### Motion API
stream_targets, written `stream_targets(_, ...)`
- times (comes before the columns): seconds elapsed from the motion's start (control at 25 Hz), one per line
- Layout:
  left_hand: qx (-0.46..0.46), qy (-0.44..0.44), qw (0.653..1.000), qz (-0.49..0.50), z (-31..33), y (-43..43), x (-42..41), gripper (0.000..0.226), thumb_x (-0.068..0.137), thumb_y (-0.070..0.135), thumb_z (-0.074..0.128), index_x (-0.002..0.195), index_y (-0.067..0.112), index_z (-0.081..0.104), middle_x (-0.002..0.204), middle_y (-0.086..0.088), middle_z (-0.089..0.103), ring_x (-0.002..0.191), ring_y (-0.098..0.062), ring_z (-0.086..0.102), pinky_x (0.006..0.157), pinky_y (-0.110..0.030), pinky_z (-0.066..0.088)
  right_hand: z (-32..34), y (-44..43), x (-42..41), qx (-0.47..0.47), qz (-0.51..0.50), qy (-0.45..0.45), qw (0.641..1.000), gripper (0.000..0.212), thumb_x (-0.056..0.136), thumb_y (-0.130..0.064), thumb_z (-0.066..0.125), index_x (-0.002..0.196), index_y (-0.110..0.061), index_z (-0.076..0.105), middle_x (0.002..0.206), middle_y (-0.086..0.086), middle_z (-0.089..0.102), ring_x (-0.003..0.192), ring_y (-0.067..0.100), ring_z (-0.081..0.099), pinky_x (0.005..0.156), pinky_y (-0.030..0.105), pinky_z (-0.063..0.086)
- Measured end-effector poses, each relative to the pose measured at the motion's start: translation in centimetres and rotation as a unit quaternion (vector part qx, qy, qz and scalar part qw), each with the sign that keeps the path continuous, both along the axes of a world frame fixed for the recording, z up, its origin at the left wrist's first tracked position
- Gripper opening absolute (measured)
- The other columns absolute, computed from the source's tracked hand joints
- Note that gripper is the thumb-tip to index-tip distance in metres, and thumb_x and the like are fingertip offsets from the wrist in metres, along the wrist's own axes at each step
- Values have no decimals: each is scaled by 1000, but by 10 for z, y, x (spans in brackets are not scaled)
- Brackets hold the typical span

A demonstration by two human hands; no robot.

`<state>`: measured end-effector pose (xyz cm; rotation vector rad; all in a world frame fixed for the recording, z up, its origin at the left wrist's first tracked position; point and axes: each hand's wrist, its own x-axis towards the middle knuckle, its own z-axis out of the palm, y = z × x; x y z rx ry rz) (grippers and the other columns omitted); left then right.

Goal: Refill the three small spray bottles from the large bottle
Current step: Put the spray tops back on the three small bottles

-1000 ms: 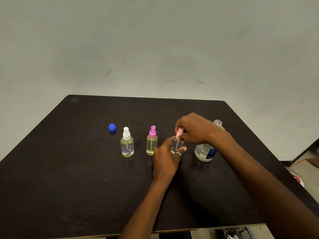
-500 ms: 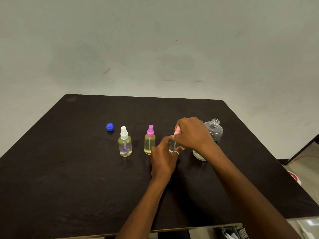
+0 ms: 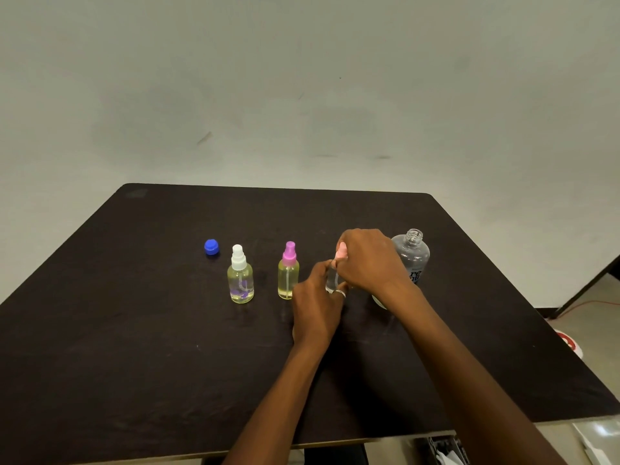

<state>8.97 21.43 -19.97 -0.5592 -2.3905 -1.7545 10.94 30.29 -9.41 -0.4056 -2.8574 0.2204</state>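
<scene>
On the table, from the left, the blue cap, white-top bottle and purple-top bottle stand as before, both bottles yellowish inside. The left hand still curls round the clear third bottle, which is upright. The right hand still pinches its pink top. Behind the wrist, the uncapped large bottle shows more.

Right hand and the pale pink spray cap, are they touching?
Touching. In the head view the right hand pinches the pale pink spray cap, with no gap between them.

Left hand, right hand, fingers curled
</scene>
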Motion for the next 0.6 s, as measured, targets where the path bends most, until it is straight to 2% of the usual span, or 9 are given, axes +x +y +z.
stream_targets(0.16,1,11,1000,-4,0,0,1,43,83,14,75,123,18,62,103,4,72,91,-5,67,76,-17,54,0,1,1,8,8,4,1000,16,85,-21,66,99,-15,69,96,6,70,89,24,66,77,35,56)
stream_targets(0.36,-3,36,999,-3,0,-1,2,43,82,20,77,122,20,62,95,11,69,81,-3,65,70,-11,50,4,3,5,-7,17,-9,1000,34,78,-33,75,106,-18,63,98,4,67,89,22,63,76,36,55)
stream_targets(0.52,-13,18,1000,-7,-7,0,0,57,76,40,80,125,21,58,100,11,70,88,-7,66,77,-24,56,18,6,12,0,12,-2,1000,34,78,-39,73,101,-16,63,93,2,68,83,20,63,75,36,55)
stream_targets(0.6,-18,7,1000,-8,-6,-2,6,50,76,40,80,119,26,59,97,14,69,87,0,65,75,-21,54,29,6,16,10,15,-1,1000,38,80,-45,73,103,-16,64,93,2,69,83,19,64,76,34,54)
